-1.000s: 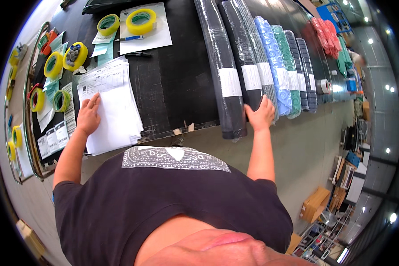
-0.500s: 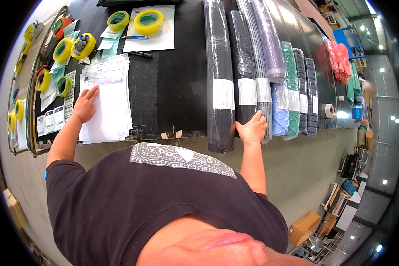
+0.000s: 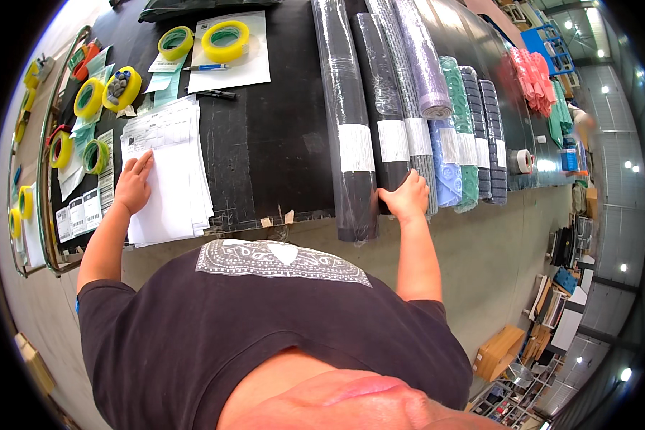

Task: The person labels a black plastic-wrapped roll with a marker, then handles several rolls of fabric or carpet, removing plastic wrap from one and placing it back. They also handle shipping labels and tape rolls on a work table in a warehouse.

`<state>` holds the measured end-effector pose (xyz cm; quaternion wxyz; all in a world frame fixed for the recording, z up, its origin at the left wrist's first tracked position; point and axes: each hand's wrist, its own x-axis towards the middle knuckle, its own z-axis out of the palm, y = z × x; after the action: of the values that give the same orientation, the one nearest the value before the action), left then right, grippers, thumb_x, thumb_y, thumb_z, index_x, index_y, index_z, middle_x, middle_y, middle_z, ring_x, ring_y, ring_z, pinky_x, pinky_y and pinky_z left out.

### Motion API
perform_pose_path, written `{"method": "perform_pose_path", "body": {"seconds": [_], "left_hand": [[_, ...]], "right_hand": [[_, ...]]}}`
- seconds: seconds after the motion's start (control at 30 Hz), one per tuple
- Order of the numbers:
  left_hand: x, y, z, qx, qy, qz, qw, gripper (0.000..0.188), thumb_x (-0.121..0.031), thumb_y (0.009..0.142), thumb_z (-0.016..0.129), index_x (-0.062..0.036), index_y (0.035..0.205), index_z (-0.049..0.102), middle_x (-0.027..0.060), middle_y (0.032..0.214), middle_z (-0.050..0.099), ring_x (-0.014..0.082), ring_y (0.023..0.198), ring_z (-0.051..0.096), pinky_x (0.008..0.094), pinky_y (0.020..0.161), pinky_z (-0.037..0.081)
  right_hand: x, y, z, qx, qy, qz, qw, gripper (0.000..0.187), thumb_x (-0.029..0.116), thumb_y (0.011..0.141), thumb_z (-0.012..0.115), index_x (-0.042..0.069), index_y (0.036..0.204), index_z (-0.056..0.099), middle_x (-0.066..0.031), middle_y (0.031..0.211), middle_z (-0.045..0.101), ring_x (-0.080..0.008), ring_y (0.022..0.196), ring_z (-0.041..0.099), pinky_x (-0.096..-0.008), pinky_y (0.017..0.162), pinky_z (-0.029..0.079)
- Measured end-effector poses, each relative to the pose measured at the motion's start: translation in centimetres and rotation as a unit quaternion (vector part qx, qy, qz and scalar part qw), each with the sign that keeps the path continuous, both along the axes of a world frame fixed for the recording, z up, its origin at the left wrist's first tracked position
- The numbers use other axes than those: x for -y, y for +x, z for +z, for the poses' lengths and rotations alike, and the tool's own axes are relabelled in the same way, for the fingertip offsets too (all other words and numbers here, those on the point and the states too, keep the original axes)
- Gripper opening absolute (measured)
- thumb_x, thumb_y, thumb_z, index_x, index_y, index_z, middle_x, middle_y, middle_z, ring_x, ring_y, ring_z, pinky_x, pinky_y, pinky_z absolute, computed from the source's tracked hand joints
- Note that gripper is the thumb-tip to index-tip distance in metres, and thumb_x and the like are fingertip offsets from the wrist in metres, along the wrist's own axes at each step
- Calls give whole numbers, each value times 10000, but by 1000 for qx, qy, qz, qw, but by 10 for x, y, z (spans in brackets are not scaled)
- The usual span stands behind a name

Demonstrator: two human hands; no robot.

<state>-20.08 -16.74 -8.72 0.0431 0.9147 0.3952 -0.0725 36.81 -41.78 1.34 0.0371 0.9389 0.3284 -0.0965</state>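
My left hand (image 3: 133, 186) lies on the left edge of a stack of white printed sheets (image 3: 168, 179), fingers stretched out. At the near table edge, my right hand (image 3: 408, 196) rests on the near end of a black roll wrapped in clear film (image 3: 388, 107), thumb and fingers apart. Its fingers reach a grey patterned roll (image 3: 420, 140) just right of it. To the left lies a larger black film-wrapped roll (image 3: 351, 93) with a white label, its end jutting past the edge. The contact under my right palm is hidden.
Blue (image 3: 448, 168), green (image 3: 466, 143) and dark wrapped bundles continue rightward, with a purple roll (image 3: 424, 57) behind. Yellow tape rolls (image 3: 226, 41), a blue pen (image 3: 206, 67) and label slips lie on the black table (image 3: 279, 143). Pink bundles (image 3: 532, 82) lie far right.
The whole view has shifted and turned slightly. Both hands keep their places, the left on the sheets and the right on the rolls.
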Motion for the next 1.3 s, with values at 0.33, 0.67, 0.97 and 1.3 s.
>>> {"method": "perform_pose_path", "body": {"seconds": [0.33, 0.67, 0.97, 1.3], "left_hand": [[-3, -5, -6, 17, 10, -11, 1000, 626, -41, 737, 545, 47, 1353, 477, 54, 1521, 359, 319, 1207, 427, 351, 1086, 367], [0, -2, -1, 15, 4, 2, 1000, 619, -46, 735, 551, 41, 1344, 488, 46, 1528, 348, 323, 1222, 411, 350, 1097, 352], [3, -2, -2, 20, -1, 12, 1000, 613, -47, 735, 544, 30, 1342, 496, 36, 1522, 358, 318, 1218, 414, 355, 1100, 348], [3, -2, 2, 7, -3, 27, 1000, 618, -34, 729, 542, 39, 1342, 496, 42, 1519, 367, 315, 1235, 413, 350, 1104, 342]], "right_hand": [[3, 15, 2, -45, -4, 28, 999, 886, 459, 572, 841, -10, 1245, 506, -206, 1226, 572, -356, 1188, 543, -425, 1004, 469], [12, 55, 6, -183, 79, 23, 980, 650, 358, 561, 885, -6, 1042, 641, -185, 1071, 685, -297, 1008, 664, -375, 891, 519], [-7, 3, 32, -44, -74, 62, 994, 809, 463, 615, 836, -33, 1206, 591, -253, 1249, 599, -364, 1152, 593, -432, 987, 473], [-164, 110, 67, 177, 119, 47, 976, 893, 535, 696, 786, 70, 1381, 449, -182, 1374, 506, -353, 1259, 502, -458, 1014, 450]]}}
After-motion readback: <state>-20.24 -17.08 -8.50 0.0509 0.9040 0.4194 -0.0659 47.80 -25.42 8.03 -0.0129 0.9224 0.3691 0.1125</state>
